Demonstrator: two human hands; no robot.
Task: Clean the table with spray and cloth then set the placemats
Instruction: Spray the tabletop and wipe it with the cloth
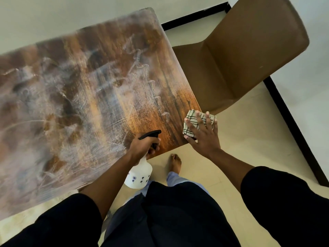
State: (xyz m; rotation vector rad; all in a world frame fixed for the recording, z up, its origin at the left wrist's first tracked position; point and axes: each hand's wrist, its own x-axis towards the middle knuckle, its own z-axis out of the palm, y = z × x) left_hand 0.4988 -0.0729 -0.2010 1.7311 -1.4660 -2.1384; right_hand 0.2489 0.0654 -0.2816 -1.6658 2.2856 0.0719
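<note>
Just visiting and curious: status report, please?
Left hand grips spray bottle. Right hand flat on cloth at table corner. No placemats in view. Chair beside that corner.

We see a brown wooden table (110,72) with white smears; a checked cloth (193,124) lies on its near right corner.

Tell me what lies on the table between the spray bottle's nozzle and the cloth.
In the head view, only bare wood table lies between the spray bottle nozzle and the cloth; nothing sits there.
</note>
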